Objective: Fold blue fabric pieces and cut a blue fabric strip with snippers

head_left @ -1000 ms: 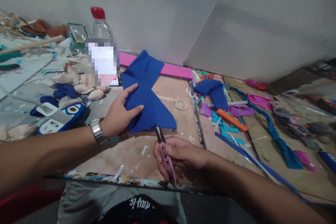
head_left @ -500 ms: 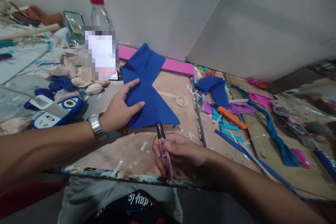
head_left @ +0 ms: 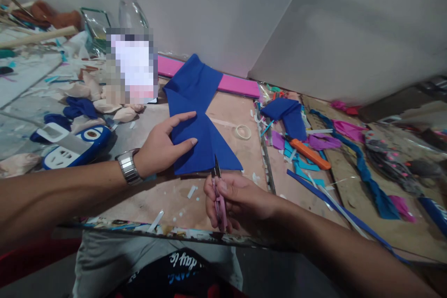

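Observation:
A piece of dark blue cloth [head_left: 193,137] lies on the board, its far end across a pink strip [head_left: 240,86]. Thumb and fingers apart, my left hand [head_left: 165,144] rests on the cloth's left side and presses it flat; a metal watch is on that wrist. My right hand [head_left: 226,198] grips pink-handled scissors [head_left: 219,209] at the near edge of the cloth. Their blades point away from me into the cloth, one above it and the other partly hidden beneath. A slit or crease runs up from the blades.
Right of the cloth lie a pale ring [head_left: 243,132], an orange cutter [head_left: 310,152], a folded blue cloth [head_left: 289,114] and coloured scraps. On the left are a blue-and-white power strip [head_left: 78,146], a red-capped bottle [head_left: 131,9] and a blurred-out screen [head_left: 132,67]. A wall stands behind.
The scissor blades have come closer together and reach further into the cloth. My left hand stays flat on it, and the whole view has shifted slightly.

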`<action>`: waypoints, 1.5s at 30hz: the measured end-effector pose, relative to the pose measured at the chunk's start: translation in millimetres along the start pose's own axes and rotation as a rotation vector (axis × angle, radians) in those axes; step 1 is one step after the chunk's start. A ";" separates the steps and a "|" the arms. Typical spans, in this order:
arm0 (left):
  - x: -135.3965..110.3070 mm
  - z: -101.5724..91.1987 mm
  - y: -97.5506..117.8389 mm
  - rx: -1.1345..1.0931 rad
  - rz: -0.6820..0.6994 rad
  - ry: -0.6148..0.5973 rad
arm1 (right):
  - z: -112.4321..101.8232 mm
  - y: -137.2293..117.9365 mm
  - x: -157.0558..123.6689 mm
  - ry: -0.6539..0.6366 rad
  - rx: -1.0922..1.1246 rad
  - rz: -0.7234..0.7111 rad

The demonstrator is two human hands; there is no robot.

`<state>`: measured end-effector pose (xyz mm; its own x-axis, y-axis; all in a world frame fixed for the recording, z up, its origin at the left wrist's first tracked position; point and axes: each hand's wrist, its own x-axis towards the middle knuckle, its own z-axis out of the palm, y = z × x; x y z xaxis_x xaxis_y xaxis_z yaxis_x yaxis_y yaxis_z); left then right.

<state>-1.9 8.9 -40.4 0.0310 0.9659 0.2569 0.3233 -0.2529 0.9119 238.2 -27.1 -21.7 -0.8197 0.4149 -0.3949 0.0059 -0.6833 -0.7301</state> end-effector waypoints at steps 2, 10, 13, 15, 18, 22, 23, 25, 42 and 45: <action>-0.5 0.0 -0.5 0.009 0.003 -0.002 | 1.4 -0.6 0.0 0.017 0.000 0.001; -0.4 0.7 -4.6 0.009 0.004 -0.002 | 1.2 1.2 1.1 0.019 0.018 0.019; -0.6 0.9 -5.5 -0.004 -0.014 0.002 | 1.3 2.4 1.7 0.023 0.018 0.017; -0.6 0.9 -6.2 -0.009 -0.018 0.006 | 1.7 3.2 1.7 0.036 0.024 0.019; -0.2 0.5 -7.8 0.000 -0.020 0.021 | 1.7 5.2 1.3 0.032 0.039 0.032; 0.3 0.3 -9.9 0.018 -0.019 0.037 | -0.2 6.6 1.4 0.023 0.028 0.030; 0.4 0.3 -10.3 0.021 -0.017 0.037 | -0.7 6.3 1.4 0.026 0.021 0.029; 0.4 0.4 -11.0 0.022 -0.015 0.035 | -1.1 5.0 1.5 0.039 0.001 0.035; 0.6 0.0 -7.7 0.047 -0.005 0.038 | 1.4 4.5 2.1 0.028 0.039 0.048; 0.6 0.2 -8.0 0.039 -0.001 0.039 | 2.5 5.0 2.0 0.047 0.066 0.033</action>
<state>-4.3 11.5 -47.6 -0.0057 0.9630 0.2693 0.3600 -0.2493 0.8990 235.1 -31.3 -24.7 -0.7920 0.4182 -0.4449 -0.0067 -0.7345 -0.6786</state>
